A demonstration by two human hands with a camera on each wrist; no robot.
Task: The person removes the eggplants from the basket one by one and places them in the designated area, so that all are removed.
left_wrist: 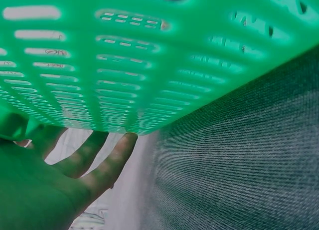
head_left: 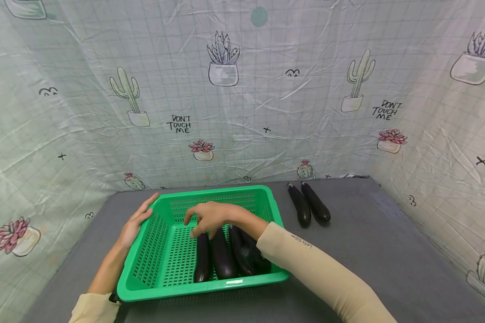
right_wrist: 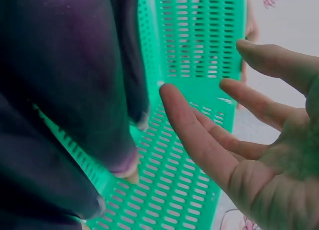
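A green plastic basket (head_left: 174,251) with slotted walls stands on the grey table, and several dark purple eggplants (head_left: 224,255) lie side by side in its right part. My left hand (head_left: 135,224) rests along the basket's left side, fingers extended; the left wrist view shows that hand (left_wrist: 75,175) against the slotted outer wall. Over the inside of the basket is my right hand (head_left: 212,217), above the eggplants' far ends. In the right wrist view its fingers (right_wrist: 199,135) are spread and loosely bent, with nothing between them, apart from the eggplants (right_wrist: 75,80).
Two more eggplants (head_left: 309,204) lie on the table (head_left: 347,251) to the right of the basket. A patterned cloth (head_left: 242,107) with printed cacti hangs behind the table and along both sides.
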